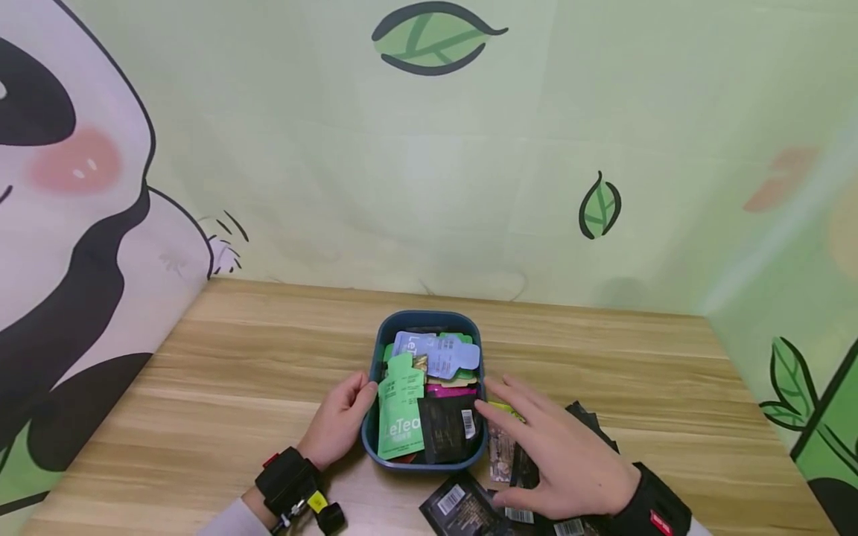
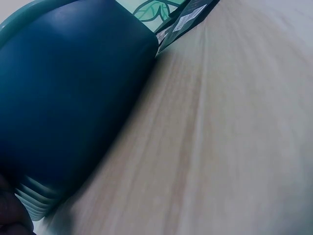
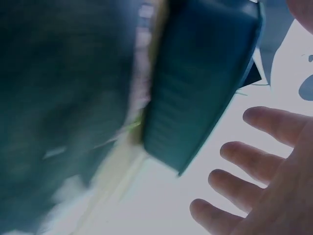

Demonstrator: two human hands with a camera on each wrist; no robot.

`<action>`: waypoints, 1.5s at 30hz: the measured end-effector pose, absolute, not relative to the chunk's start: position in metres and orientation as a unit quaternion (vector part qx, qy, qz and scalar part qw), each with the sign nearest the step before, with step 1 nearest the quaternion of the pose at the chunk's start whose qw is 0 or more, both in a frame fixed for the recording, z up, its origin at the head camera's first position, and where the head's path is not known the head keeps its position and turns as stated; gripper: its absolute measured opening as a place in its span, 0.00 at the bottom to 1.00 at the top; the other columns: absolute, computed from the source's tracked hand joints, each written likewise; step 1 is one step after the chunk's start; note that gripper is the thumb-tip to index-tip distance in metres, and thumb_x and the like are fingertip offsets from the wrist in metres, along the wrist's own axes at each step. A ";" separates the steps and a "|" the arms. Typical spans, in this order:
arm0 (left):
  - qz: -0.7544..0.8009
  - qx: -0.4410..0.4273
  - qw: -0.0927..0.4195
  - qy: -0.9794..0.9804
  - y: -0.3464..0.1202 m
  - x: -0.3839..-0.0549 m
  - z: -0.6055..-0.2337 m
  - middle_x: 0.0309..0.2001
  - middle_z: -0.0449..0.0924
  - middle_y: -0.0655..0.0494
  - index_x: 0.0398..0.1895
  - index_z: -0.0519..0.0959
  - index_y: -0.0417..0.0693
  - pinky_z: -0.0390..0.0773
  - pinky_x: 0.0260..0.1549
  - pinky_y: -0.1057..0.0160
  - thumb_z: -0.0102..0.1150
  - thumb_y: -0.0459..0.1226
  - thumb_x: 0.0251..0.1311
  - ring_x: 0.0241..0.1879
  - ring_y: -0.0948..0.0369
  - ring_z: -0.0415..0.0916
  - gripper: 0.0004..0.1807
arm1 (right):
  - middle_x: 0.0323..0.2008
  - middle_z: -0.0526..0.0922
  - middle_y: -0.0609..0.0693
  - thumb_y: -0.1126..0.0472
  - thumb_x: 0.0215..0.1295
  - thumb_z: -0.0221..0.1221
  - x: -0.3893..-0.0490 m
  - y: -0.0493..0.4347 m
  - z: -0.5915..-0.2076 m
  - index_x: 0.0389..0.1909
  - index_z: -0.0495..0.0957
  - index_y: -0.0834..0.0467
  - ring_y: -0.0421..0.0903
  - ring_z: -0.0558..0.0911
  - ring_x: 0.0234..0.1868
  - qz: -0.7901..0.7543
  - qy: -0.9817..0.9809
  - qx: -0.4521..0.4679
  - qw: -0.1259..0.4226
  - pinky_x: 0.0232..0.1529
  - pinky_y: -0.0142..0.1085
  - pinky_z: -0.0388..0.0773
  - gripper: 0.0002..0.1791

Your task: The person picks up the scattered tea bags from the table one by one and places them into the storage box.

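A dark blue plastic bin stands on the table, filled with packets. On top in it lie a green LeTea pouch, a light blue pouch and a black sachet. My left hand holds the bin's left side, thumb at the rim and fingers by the outer wall. To the right of the bin, my right hand hovers with spread fingers over loose black sachets. Nothing sits in its grasp; its fingertips overlap the bin's right rim in the head view.
The wooden table meets a pale green backdrop printed with leaves and a panda. Several sachets lie partly beneath my right hand, among them a patterned packet close against the bin's right side.
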State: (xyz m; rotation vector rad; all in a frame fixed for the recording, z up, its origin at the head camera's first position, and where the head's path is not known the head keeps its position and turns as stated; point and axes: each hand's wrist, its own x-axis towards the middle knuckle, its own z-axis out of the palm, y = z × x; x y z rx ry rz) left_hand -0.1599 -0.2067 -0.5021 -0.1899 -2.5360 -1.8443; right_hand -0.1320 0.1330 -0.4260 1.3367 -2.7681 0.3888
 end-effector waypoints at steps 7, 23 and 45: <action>-0.586 -0.062 0.006 -0.808 -0.207 -0.162 -0.501 0.22 0.61 0.54 0.27 0.67 0.48 0.62 0.24 0.67 0.46 0.42 0.73 0.27 0.57 0.67 0.14 | 0.76 0.46 0.42 0.22 0.47 0.58 -0.118 0.169 -0.444 0.74 0.51 0.37 0.52 0.55 0.75 0.115 -0.926 0.356 -0.039 0.63 0.58 0.63 0.54; -0.589 -0.063 -0.001 -0.805 -0.205 -0.162 -0.500 0.23 0.62 0.52 0.27 0.66 0.48 0.62 0.24 0.67 0.45 0.42 0.73 0.28 0.56 0.68 0.14 | 0.65 0.71 0.51 0.27 0.55 0.55 -0.083 0.236 -0.476 0.65 0.70 0.48 0.48 0.74 0.60 0.022 -0.917 0.393 0.069 0.48 0.44 0.78 0.42; -0.593 -0.066 -0.002 -0.802 -0.207 -0.160 -0.502 0.23 0.61 0.53 0.27 0.67 0.46 0.62 0.23 0.67 0.45 0.43 0.73 0.27 0.59 0.66 0.16 | 0.53 0.76 0.35 0.34 0.47 0.68 -0.054 0.266 -0.489 0.53 0.78 0.35 0.31 0.78 0.45 0.052 -0.932 0.326 0.149 0.38 0.26 0.76 0.30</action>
